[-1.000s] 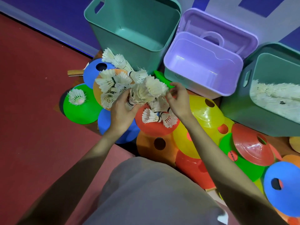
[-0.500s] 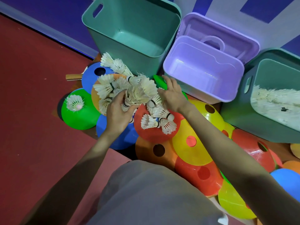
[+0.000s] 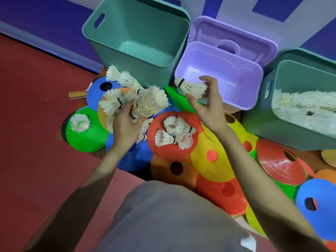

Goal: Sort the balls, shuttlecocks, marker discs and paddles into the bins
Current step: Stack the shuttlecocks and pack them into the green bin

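Note:
My left hand (image 3: 125,124) grips a bundle of white shuttlecocks (image 3: 145,102) above the disc pile. A single white shuttlecock (image 3: 190,87) is pinched in my right hand (image 3: 209,104), lifted in front of the purple bin (image 3: 241,100). Several loose shuttlecocks (image 3: 174,132) lie on a red marker disc (image 3: 160,151). Another shuttlecock (image 3: 80,122) sits on a green disc (image 3: 87,140) at the left. The teal bin at the right (image 3: 272,130) holds many shuttlecocks. A paddle handle (image 3: 76,94) pokes out under a blue disc (image 3: 94,95).
A teal bin (image 3: 101,46) stands at the back left with nothing visible inside. Coloured marker discs cover the floor from the centre to the lower right, among them a blue one (image 3: 323,190). Red floor (image 3: 36,124) lies at the left. My grey-clad knee (image 3: 163,219) fills the bottom.
My right hand has picked one shuttlecock out of the pile and lifted it up and right, towards the purple bin. My left hand still holds its bundle in place.

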`<action>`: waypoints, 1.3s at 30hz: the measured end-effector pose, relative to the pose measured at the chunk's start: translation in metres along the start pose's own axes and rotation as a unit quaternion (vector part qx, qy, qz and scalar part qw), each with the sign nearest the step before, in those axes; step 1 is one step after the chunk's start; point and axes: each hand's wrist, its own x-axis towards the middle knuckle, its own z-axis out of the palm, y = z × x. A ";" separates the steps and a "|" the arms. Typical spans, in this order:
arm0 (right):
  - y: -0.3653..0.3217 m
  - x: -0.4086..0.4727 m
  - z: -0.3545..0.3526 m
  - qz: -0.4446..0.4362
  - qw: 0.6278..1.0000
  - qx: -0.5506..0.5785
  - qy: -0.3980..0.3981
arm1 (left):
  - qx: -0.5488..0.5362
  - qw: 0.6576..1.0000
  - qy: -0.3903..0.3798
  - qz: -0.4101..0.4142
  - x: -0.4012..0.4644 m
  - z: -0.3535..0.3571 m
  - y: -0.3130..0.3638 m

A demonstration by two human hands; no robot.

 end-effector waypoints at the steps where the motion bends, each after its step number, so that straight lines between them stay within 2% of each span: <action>1: -0.005 -0.003 -0.002 0.006 1.000 0.015 0.008 | 0.009 1.000 -0.003 0.003 0.001 0.001 0.000; 3: -0.014 -0.007 -0.005 0.002 1.000 0.020 -0.018 | 0.022 1.000 -0.011 0.004 0.002 0.002 -0.001; 7: -0.018 -0.008 0.001 -0.026 0.993 -0.042 -0.111 | 0.012 0.999 -0.033 0.013 0.001 0.005 0.001; 10: -0.016 -0.007 0.013 -0.035 0.981 -0.079 -0.173 | -0.003 0.996 -0.084 0.031 0.000 0.007 0.008; 12: -0.013 -0.008 0.021 -0.055 0.978 -0.080 -0.187 | -0.017 0.990 -0.135 0.038 0.000 0.009 0.013; 15: -0.011 -0.008 0.028 -0.055 0.980 -0.073 -0.175 | -0.021 0.983 -0.180 0.044 0.003 0.010 0.016; 18: -0.016 -0.008 0.029 -0.017 0.985 -0.045 -0.168 | -0.055 0.973 -0.216 0.053 0.008 0.008 0.016; 21: -0.020 -0.004 0.027 0.043 0.986 0.050 -0.155 | -0.055 0.972 -0.223 0.058 0.012 0.009 0.019; 26: -0.013 0.005 0.026 0.096 0.977 0.192 0.004 | -0.085 0.976 -0.200 0.019 0.013 0.010 0.024; 28: 0.002 0.001 0.026 0.109 0.981 0.153 0.052 | -0.097 0.978 -0.183 0.004 0.012 0.009 0.025; 29: 0.014 -0.003 0.027 0.110 0.987 0.111 0.047 | -0.100 0.980 -0.173 0.001 0.011 0.009 0.025; 31: 0.038 -0.012 0.027 0.109 0.993 -0.006 -0.048 | -0.105 0.983 -0.153 0.001 0.009 0.009 0.022; 34: 0.058 -0.025 0.031 0.077 0.958 -0.155 -0.230 | -0.103 0.984 -0.146 -0.001 0.008 0.009 0.014; 36: 0.061 -0.030 0.035 0.058 0.938 -0.204 -0.273 | -0.096 0.984 -0.151 0.003 0.008 0.010 0.011; 39: 0.061 -0.028 0.041 0.035 0.911 -0.284 -0.296 | -0.093 0.982 -0.163 -0.002 0.007 0.011 0.010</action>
